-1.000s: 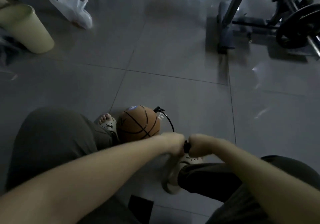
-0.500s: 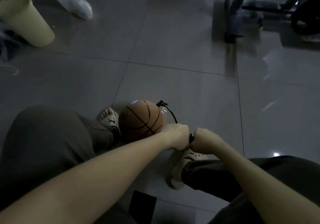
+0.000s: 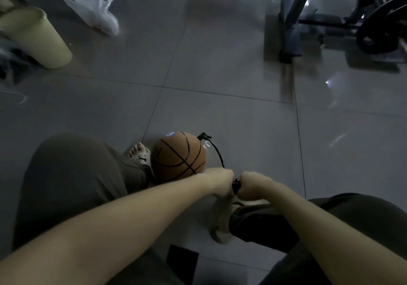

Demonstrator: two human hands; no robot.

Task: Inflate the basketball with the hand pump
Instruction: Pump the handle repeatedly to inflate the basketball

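Gripping the black pump handle (image 3: pixel 235 186) from either side, the left hand (image 3: pixel 220 181) and right hand (image 3: pixel 253 184) are both clenching it in fists. The basketball (image 3: pixel 178 156) is sitting on the tiled floor (image 3: pixel 220 113), touching the left sandal (image 3: pixel 141 156), with the black hose (image 3: pixel 217 150) curving from its top toward the hands.

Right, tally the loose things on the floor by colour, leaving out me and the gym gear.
Orange: 1, the basketball
Black: 1, the pump, only its handle and hose showing
White: 1, the plastic bag
Pale yellow: 1, the bin
Total: 4
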